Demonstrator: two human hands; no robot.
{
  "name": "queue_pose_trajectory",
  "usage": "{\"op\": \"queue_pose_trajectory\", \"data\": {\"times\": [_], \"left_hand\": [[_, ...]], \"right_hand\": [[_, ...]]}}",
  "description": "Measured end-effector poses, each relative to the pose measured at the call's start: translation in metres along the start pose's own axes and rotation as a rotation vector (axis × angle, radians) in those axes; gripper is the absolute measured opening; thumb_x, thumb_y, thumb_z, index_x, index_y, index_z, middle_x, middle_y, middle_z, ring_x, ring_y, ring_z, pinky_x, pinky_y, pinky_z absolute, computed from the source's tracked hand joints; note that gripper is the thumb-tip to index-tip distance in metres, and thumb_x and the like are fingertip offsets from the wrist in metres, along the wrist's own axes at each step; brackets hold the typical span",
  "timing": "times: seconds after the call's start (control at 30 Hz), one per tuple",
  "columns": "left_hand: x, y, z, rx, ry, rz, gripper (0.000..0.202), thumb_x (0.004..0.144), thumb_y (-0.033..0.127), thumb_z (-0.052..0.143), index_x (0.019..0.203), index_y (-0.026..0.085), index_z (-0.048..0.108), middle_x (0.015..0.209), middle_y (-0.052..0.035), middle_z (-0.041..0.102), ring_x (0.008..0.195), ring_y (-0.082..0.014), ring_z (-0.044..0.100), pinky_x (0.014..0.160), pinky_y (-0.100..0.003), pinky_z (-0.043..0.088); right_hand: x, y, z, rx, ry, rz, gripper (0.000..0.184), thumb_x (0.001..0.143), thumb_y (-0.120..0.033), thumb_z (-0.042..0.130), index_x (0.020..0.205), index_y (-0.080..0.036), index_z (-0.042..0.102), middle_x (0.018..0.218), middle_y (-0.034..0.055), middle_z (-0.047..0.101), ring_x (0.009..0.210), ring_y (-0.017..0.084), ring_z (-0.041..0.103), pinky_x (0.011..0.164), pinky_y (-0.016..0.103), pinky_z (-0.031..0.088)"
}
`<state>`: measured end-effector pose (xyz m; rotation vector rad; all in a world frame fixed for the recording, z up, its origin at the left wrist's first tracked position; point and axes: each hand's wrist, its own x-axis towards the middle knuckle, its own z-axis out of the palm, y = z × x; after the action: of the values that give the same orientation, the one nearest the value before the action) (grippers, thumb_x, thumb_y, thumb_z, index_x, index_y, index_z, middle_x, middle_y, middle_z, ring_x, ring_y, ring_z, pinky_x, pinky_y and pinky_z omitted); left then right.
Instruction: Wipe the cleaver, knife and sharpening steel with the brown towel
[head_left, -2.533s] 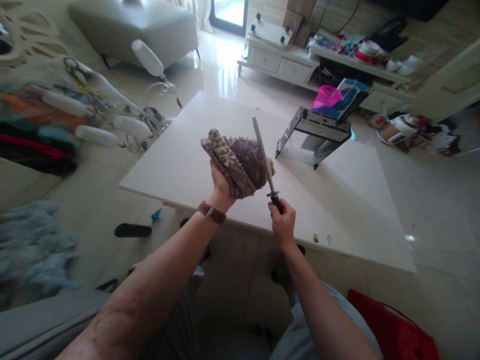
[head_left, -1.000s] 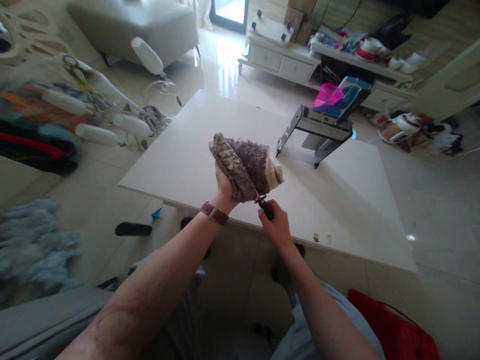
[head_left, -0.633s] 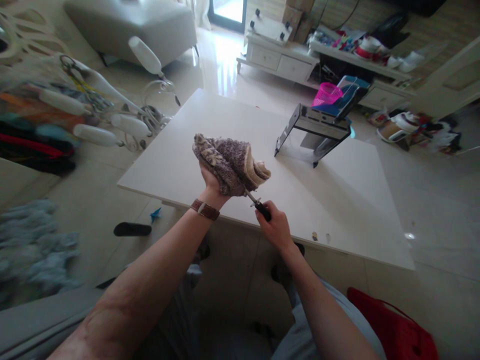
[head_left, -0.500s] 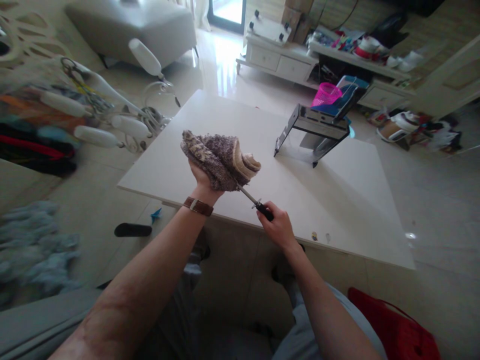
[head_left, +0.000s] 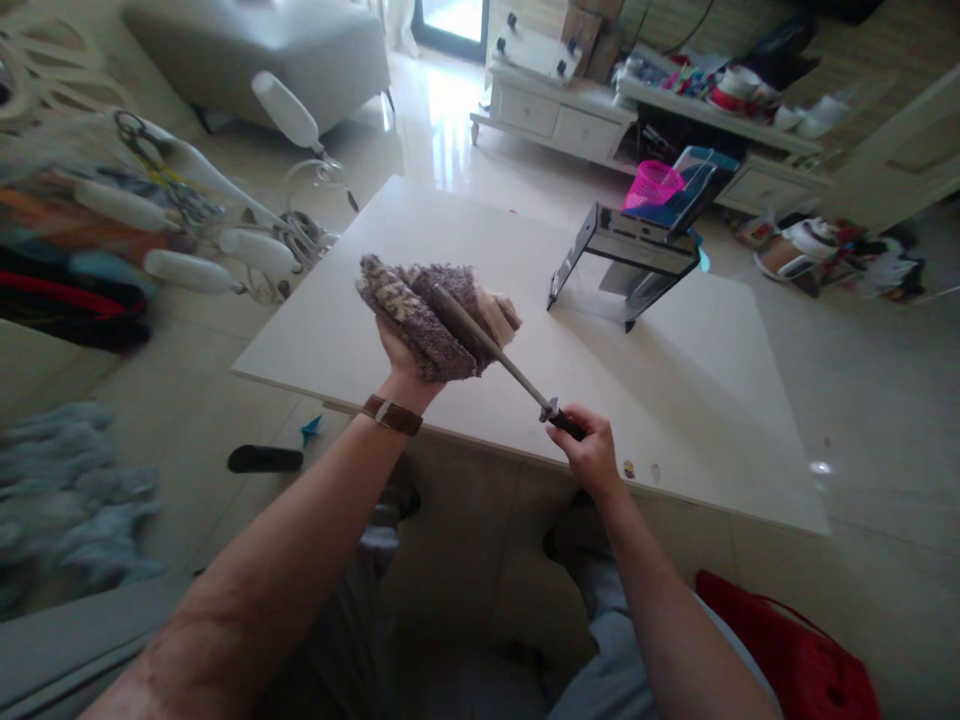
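The left hand (head_left: 407, 355) holds a bunched cloth (head_left: 416, 325), brown with beige patches, above the near part of the white table (head_left: 712, 410). Its thumb side shows below the cloth, while most of its fingers are hidden beneath it. A brown strap (head_left: 392, 414) circles that wrist. The right hand (head_left: 592, 450) is closed around the black handle (head_left: 568, 424) of a grey rod (head_left: 521, 376), just above the table's near edge. A metal guard (head_left: 550, 410) separates handle from rod. The rod slants up and to the left, its far half over the crease of the cloth and its tip near the middle of the folds; how firmly it presses there I cannot tell. The hands are apart, with the rod bridging the gap between them. Farther back on the table, to the right of the cloth, stands a black and grey rack (head_left: 637, 240) with see-through sides. A pink basket (head_left: 655, 183) shows just behind the rack. A low white cabinet (head_left: 555, 118) runs along the far wall, a lamp (head_left: 286, 108) with white shades is at left, and a red bag (head_left: 787, 645) sits at lower right.
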<state>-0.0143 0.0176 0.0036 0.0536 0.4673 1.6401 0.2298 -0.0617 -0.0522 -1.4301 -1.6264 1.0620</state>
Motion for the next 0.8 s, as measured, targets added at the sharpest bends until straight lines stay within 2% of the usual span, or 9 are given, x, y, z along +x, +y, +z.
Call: {"op": "queue_pose_trajectory", "data": {"times": [0.07, 0.17, 0.3, 0.37, 0.5, 0.67, 0.8], "left_hand": [[-0.003, -0.013, 0.001, 0.035, -0.053, -0.057, 0.064, 0.091, 0.07, 0.039, 0.122, 0.025, 0.072, 0.121, -0.0092, 0.075, 0.132, -0.0404, 0.057, 0.107, -0.067, 0.045], [-0.008, -0.035, 0.002, 0.049, -0.046, -0.173, 0.065, 0.095, 0.066, 0.034, 0.123, 0.022, 0.071, 0.122, -0.0114, 0.075, 0.133, -0.0368, 0.057, 0.112, -0.061, 0.044], [-0.01, -0.053, 0.003, 0.017, 0.012, -0.159, 0.064, 0.099, 0.059, 0.028, 0.122, 0.019, 0.071, 0.118, -0.0114, 0.076, 0.129, -0.0318, 0.061, 0.112, -0.052, 0.046], [-0.009, -0.055, 0.003, 0.009, 0.041, -0.133, 0.064, 0.099, 0.059, 0.027, 0.121, 0.019, 0.071, 0.118, -0.0107, 0.076, 0.128, -0.0319, 0.062, 0.111, -0.051, 0.048], [-0.006, -0.052, -0.003, 0.023, 0.079, -0.092, 0.062, 0.097, 0.063, 0.031, 0.119, 0.023, 0.071, 0.12, -0.0086, 0.075, 0.127, -0.0325, 0.062, 0.109, -0.053, 0.049], [-0.003, -0.05, -0.01, 0.024, 0.07, -0.025, 0.061, 0.094, 0.068, 0.035, 0.115, 0.024, 0.072, 0.12, -0.0097, 0.074, 0.126, -0.0342, 0.062, 0.106, -0.052, 0.051], [-0.003, -0.047, -0.006, 0.047, 0.132, -0.029, 0.065, 0.094, 0.07, 0.03, 0.117, 0.024, 0.07, 0.12, -0.0089, 0.073, 0.123, -0.0315, 0.064, 0.103, -0.05, 0.052]], "right_hand": [[0.002, -0.008, 0.007, 0.0, 0.021, -0.015, 0.017, 0.08, -0.033, 0.068, 0.069, -0.02, 0.062, 0.057, -0.0055, 0.047, 0.056, 0.011, 0.039, 0.055, 0.027, 0.028], [0.008, -0.018, 0.02, -0.056, 0.034, -0.023, 0.019, 0.082, -0.032, 0.066, 0.069, -0.02, 0.059, 0.059, -0.0052, 0.048, 0.058, 0.012, 0.042, 0.056, 0.026, 0.03], [0.013, -0.023, 0.033, -0.091, 0.052, -0.052, 0.013, 0.084, -0.033, 0.065, 0.082, -0.021, 0.06, 0.071, -0.0028, 0.06, 0.066, 0.014, 0.052, 0.063, 0.026, 0.038], [0.012, -0.022, 0.035, -0.109, 0.095, -0.058, 0.016, 0.084, -0.036, 0.065, 0.085, -0.022, 0.057, 0.074, -0.0028, 0.061, 0.066, 0.014, 0.053, 0.064, 0.026, 0.04], [0.008, -0.02, 0.034, -0.223, 0.111, -0.04, 0.023, 0.087, -0.04, 0.064, 0.077, -0.023, 0.052, 0.066, -0.0045, 0.055, 0.061, 0.013, 0.048, 0.062, 0.026, 0.037], [0.005, -0.018, 0.034, -0.268, 0.013, -0.067, 0.024, 0.089, -0.041, 0.063, 0.075, -0.022, 0.057, 0.063, -0.0039, 0.054, 0.059, 0.013, 0.045, 0.06, 0.026, 0.034], [0.004, -0.018, 0.033, -0.289, -0.051, -0.091, 0.027, 0.091, -0.042, 0.062, 0.075, -0.021, 0.061, 0.062, -0.0032, 0.055, 0.058, 0.013, 0.045, 0.061, 0.026, 0.034]]}}
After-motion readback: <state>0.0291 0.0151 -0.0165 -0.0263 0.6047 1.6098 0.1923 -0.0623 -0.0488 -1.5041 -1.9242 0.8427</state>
